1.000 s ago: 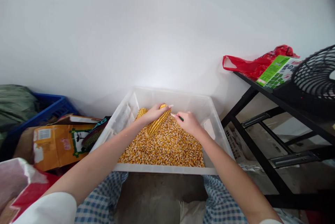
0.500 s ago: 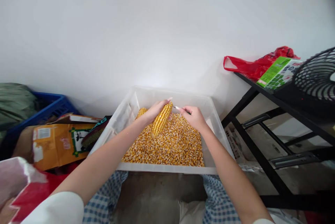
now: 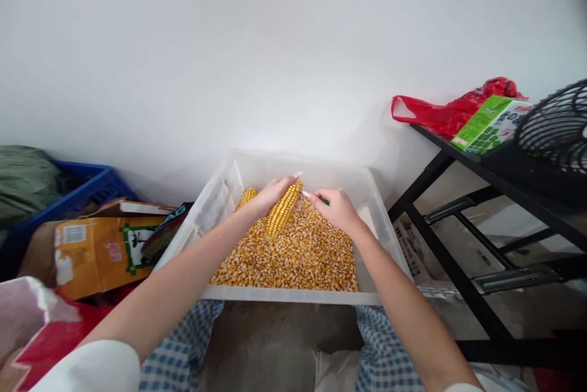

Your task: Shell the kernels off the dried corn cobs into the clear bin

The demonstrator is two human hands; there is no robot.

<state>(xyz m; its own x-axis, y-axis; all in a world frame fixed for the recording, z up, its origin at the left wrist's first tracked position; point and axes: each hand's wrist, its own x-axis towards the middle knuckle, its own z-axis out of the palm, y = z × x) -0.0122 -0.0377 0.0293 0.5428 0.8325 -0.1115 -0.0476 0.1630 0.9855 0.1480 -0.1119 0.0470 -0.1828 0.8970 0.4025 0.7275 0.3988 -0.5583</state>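
The left hand (image 3: 274, 194) is curled round the far left side of a yellow corn cob (image 3: 283, 213), with the thumb and fingers closed on it. The cob tilts, its far end leaning right and its near end pointing down and slightly left; whether that near end touches the kernels below cannot be told. The right hand (image 3: 337, 208), just right of the cob's far end, is closed in a pinch on a slim tool with a green handle (image 3: 325, 201), mostly hidden by the fingers. Whether the tool's tip meets the cob is too small to tell.

Both hands are over a translucent plastic bin (image 3: 293, 296), which holds a broad heap of loose yellow and pale corn kernels (image 3: 293, 263). A second corn cob (image 3: 248, 196) lies at the far left of the heap, partly behind the left hand and forearm.

Left of the bin are an orange printed package (image 3: 92, 254), a dark mesh item (image 3: 160, 245) with "AG" lettering and, farther left, a blue plastic crate (image 3: 103, 184) beside a grey-green sack (image 3: 27, 178). To the right, a black bench (image 3: 504, 181) carries a red plastic bag (image 3: 452, 114), a green-and-white box (image 3: 488, 123) and a black fan (image 3: 557, 126). A white wall (image 3: 293, 62) rises behind the bin.
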